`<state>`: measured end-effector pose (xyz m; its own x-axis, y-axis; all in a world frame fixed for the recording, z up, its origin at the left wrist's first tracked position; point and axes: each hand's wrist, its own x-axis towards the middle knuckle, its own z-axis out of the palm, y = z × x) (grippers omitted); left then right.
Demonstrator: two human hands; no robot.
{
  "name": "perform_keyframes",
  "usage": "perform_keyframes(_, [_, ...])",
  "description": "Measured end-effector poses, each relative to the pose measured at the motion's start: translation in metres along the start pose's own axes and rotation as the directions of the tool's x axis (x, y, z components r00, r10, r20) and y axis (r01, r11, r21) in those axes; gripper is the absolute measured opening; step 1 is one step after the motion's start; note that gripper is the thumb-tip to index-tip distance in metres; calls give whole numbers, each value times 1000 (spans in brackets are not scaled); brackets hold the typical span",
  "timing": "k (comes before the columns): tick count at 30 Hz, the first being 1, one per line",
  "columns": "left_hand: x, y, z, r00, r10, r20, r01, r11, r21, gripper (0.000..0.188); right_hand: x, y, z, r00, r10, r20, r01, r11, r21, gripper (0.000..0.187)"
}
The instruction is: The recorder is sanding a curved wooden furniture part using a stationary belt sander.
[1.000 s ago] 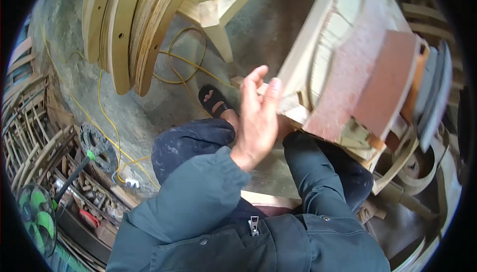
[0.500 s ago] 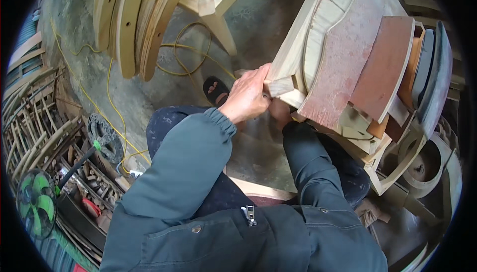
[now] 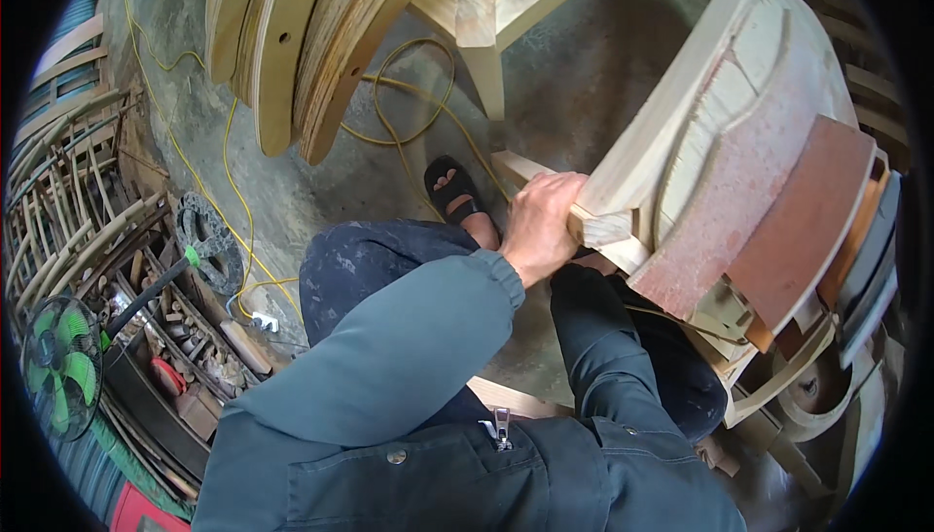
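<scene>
My left hand (image 3: 543, 226) is closed round a pale wooden leg (image 3: 516, 166), beside the lower corner of a wooden chair frame (image 3: 662, 114). The leg's end sticks out past my knuckles. Only a sliver of my right hand (image 3: 595, 262) shows beneath that corner; its fingers are hidden. On the frame lie a thin curved panel with a worn reddish face (image 3: 725, 201) and a brown curved board (image 3: 803, 221), with grey and orange curved pieces behind them.
Several curved plywood pieces (image 3: 277, 55) stand at the upper left beside another wooden frame (image 3: 477, 31). A yellow cord (image 3: 413, 94) loops over the concrete floor. A green-bladed fan (image 3: 66, 367) stands left, near wood offcuts and stacked curved slats (image 3: 68, 230).
The view has shifted, and the chair frame with its boards appears farther right and slightly lower. My left hand has moved right with it; more of the leg shows beyond the fingers.
</scene>
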<state>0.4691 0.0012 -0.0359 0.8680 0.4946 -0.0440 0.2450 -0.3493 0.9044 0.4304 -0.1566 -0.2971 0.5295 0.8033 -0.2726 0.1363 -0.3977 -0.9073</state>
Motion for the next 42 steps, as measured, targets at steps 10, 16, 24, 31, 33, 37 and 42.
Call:
perform_keyframes(10, [10, 17, 2, 1000, -7, 6, 7, 1000, -10, 37, -9, 33, -97, 938, 8, 347, 103, 949, -299, 32])
perform_keyframes(16, [-2, 0, 1, 998, -60, 19, 59, 997, 49, 30, -63, -47, -90, 878, 49, 475, 220, 842, -493, 31])
perform_keyframes(24, [9, 18, -8, 966, -42, 254, -30, 962, 271, 45, -102, -140, -136, 876, 399, 273, -6, 574, -819, 29])
perform_keyframes(31, [-12, 54, -60, 906, -150, 395, -139, 776, 615, 80, -248, -310, -245, 979, -111, -171, 22, 891, -454, 45])
perform_keyframes(33, [-42, 61, -82, 917, -87, 390, -176, 787, 591, 71, -308, -331, -274, 748, -230, -623, -2, 937, -349, 36])
perform_keyframes(37, [-140, 55, -47, 724, -86, 684, -353, 806, 475, 62, -446, -238, -265, 165, 290, -943, -167, 950, 263, 28])
perform_keyframes(42, [-242, -71, 18, 62, -29, 998, -262, 964, 44, 64, -544, -63, -102, 399, 537, -743, -351, 838, 417, 41])
